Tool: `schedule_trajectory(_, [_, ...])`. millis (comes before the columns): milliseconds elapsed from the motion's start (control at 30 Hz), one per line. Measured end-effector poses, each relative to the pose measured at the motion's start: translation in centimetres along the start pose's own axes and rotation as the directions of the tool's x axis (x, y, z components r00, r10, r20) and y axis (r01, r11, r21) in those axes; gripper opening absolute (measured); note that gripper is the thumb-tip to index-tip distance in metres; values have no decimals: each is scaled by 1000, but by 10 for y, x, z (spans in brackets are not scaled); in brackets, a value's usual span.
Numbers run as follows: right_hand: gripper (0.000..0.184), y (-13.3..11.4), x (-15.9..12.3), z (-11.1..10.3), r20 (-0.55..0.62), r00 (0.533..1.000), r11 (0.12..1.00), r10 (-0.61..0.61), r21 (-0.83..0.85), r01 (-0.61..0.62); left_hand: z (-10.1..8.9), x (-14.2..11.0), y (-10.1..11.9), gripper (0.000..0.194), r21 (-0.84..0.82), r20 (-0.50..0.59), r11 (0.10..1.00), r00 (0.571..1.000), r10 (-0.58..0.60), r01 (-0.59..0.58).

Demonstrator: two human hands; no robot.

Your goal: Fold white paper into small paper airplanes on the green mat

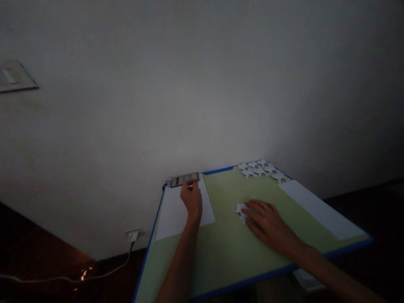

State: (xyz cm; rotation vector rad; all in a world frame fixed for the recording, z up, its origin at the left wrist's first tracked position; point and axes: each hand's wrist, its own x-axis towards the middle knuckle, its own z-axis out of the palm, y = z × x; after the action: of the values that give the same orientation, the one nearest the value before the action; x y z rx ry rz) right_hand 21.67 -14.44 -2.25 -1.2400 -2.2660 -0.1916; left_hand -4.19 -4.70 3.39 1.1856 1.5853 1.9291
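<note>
My left hand (pixel 192 198) is at the phone (pixel 184 179) by the table's far left corner. Its fingers are curled, with a fingertip at the lit screen, and I see nothing held in them. Near the middle of the table, my right hand (pixel 263 221) lies palm down with fingers stretched out over a small folded white paper piece (pixel 241 209). The fingers cover part of that piece. Several similar folded paper pieces (pixel 260 171) are grouped at the far right corner.
White paper sheets lie at the left (pixel 168 214) and along the right side (pixel 318 208) of the green table (pixel 227 256), which has blue edging. Behind it rises a plain wall (pixel 202 92). A plug (pixel 134 236) with a white cable is at lower left.
</note>
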Motion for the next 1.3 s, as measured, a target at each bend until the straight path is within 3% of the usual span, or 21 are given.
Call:
schedule_trajectory(100, [37, 1, -19, -14, -26, 998, 998, 53, -25, -54, 2, 0, 0, 15, 3, 2, 1000, 1000, 3, -3])
schedule_trajectory(233, [36, -2, -23, -21, -43, 993, 990, 111, -78, -114, 3, 2, -2, 15, 22, -3, 1000, 1000, -7, 7])
schedule_trajectory(567, [35, -11, -26, -21, 113, 981, 963, 156, -239, -125, 7, 4, -9, 18, 34, -5, 999, 1000, -3, 3])
schedule_trajectory(867, [41, -24, -26, -24, 204, 943, 934, 264, -298, -197, 9, 2, -11, 17, 43, 12, 999, 1000, 4, -5])
schedule_trajectory(1300, [42, -28, -39, -19, 207, 930, 948, 304, -160, -274, 9, 1, -11, 18, 31, 21, 999, 1000, -11, 11])
